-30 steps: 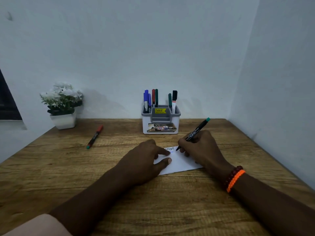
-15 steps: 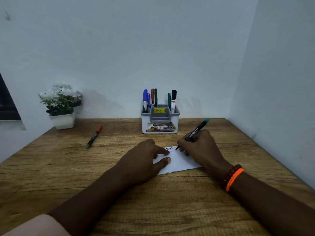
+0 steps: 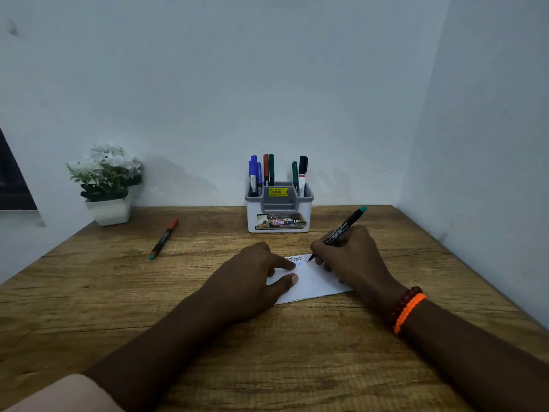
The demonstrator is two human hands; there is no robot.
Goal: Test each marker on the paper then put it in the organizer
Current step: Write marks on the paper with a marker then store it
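Marker (image 3: 344, 226) gripped in right hand (image 3: 353, 260), left hand (image 3: 252, 281) flat on paper (image 3: 315, 281), potted plant (image 3: 107, 182) far left

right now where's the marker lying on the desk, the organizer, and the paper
marker lying on the desk (image 3: 164, 239): head view, middle of its dark barrel
organizer (image 3: 279, 223): head view, its white front wall
paper (image 3: 312, 282): head view, bare white patch between the hands

Wooden table (image 3: 208, 337) bears paper (image 3: 315, 281); organizer (image 3: 279, 215); marker (image 3: 164, 238); seemingly potted flowers (image 3: 108, 182).
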